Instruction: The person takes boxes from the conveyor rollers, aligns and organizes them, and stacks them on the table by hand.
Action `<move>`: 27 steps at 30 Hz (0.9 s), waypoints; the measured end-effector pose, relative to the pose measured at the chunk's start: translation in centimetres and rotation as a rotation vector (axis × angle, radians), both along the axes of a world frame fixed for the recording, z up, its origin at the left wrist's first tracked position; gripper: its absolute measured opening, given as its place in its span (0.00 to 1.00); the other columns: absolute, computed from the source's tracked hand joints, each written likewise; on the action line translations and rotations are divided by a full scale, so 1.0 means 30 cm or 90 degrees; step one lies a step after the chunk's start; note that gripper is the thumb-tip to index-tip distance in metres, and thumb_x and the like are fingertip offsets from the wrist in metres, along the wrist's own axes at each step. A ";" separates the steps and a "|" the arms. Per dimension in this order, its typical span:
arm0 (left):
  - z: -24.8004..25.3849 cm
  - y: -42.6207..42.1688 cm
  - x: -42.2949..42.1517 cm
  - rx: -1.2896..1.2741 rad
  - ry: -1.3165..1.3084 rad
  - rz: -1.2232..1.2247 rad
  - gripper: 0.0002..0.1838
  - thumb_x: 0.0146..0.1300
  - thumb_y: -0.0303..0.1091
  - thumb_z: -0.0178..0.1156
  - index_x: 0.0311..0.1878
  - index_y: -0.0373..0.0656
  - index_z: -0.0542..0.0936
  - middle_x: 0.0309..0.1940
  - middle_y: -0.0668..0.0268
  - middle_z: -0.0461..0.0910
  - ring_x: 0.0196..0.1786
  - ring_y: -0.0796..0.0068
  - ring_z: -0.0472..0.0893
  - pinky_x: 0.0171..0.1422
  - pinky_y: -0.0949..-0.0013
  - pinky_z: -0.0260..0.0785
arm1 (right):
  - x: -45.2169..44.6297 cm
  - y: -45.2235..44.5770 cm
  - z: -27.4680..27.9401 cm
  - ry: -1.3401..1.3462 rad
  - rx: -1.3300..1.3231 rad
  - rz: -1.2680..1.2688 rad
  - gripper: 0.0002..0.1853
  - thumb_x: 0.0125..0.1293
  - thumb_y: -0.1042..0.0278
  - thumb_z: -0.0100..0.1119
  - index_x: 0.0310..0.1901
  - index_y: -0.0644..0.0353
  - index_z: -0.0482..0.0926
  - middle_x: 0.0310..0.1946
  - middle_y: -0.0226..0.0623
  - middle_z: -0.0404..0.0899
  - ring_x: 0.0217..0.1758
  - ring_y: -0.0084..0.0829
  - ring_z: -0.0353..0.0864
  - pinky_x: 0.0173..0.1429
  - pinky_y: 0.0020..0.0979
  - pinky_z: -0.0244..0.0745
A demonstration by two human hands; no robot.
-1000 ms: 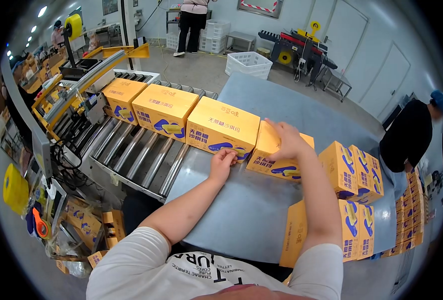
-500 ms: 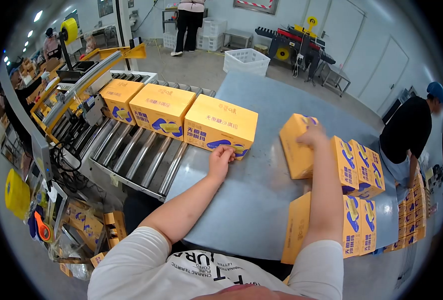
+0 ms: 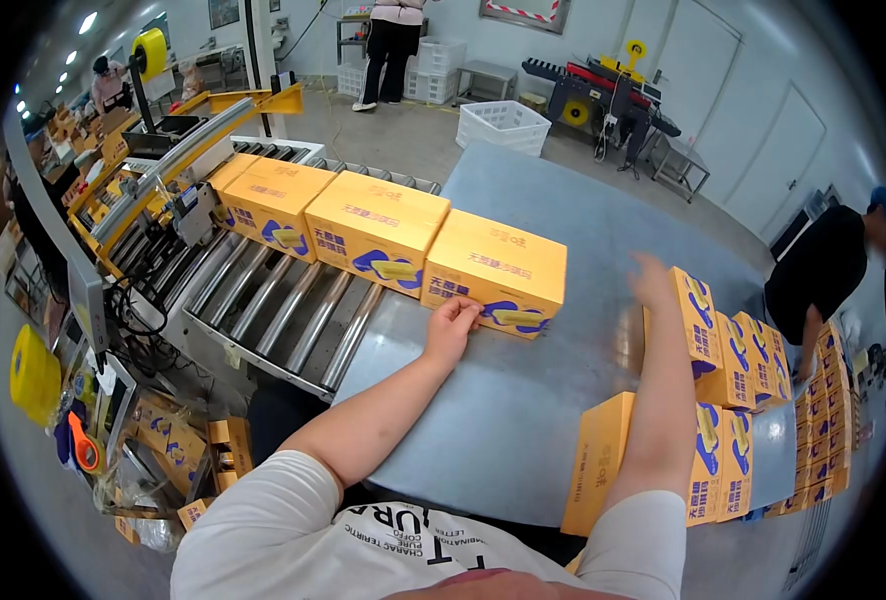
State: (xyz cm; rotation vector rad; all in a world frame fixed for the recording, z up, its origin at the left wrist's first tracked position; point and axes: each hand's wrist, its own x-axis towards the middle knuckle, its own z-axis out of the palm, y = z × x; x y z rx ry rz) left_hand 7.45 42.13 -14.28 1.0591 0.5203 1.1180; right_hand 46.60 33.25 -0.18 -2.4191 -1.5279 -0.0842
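Curled left hand [image 3: 452, 328] touches a box [image 3: 495, 268] mid-frame; right hand [image 3: 652, 284], right of centre, grip too blurred to tell

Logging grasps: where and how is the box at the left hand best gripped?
The box looks best gripped across its long sides, from above its right end: the top is uncovered and bare table lies off that end, while another box adjoins the left.

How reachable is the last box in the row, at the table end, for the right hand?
Probably yes: only bare tabletop shows between the right hand and the last box. The left hand is at its front face, leaving top and right end free.
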 end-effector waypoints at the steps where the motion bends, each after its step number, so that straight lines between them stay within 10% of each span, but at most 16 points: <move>1: -0.002 0.000 -0.001 0.000 0.008 0.002 0.07 0.74 0.31 0.59 0.42 0.39 0.83 0.33 0.67 0.83 0.35 0.80 0.78 0.45 0.74 0.71 | -0.069 0.039 0.003 0.019 0.055 0.078 0.24 0.73 0.54 0.61 0.67 0.54 0.80 0.66 0.53 0.79 0.76 0.54 0.70 0.80 0.44 0.63; 8: -0.007 0.005 0.000 0.005 -0.014 -0.012 0.08 0.74 0.32 0.59 0.41 0.39 0.83 0.33 0.66 0.84 0.36 0.79 0.78 0.46 0.73 0.72 | -0.464 0.096 0.106 0.086 -0.087 0.180 0.45 0.61 0.31 0.66 0.76 0.48 0.71 0.74 0.45 0.70 0.82 0.45 0.62 0.84 0.63 0.44; 14: 0.007 -0.005 0.005 -0.006 0.008 0.007 0.08 0.74 0.32 0.59 0.41 0.38 0.82 0.33 0.66 0.83 0.36 0.78 0.78 0.46 0.73 0.72 | -0.527 0.087 0.093 0.056 -0.099 0.266 0.64 0.36 0.26 0.79 0.78 0.43 0.66 0.75 0.47 0.67 0.79 0.51 0.62 0.85 0.60 0.44; 23: 0.010 0.001 0.000 -0.041 -0.021 0.044 0.08 0.73 0.33 0.59 0.41 0.38 0.82 0.32 0.67 0.82 0.36 0.79 0.78 0.45 0.74 0.72 | -0.601 0.049 0.179 -0.260 -0.066 -0.032 0.58 0.44 0.35 0.80 0.77 0.47 0.67 0.68 0.47 0.70 0.75 0.51 0.65 0.75 0.50 0.63; 27: -0.002 0.009 0.007 -0.045 -0.044 0.099 0.08 0.75 0.33 0.59 0.41 0.39 0.80 0.32 0.67 0.82 0.36 0.79 0.78 0.45 0.74 0.73 | -0.568 0.116 0.127 -0.195 -0.097 -0.035 0.48 0.62 0.37 0.69 0.78 0.55 0.65 0.74 0.52 0.65 0.78 0.49 0.62 0.77 0.51 0.61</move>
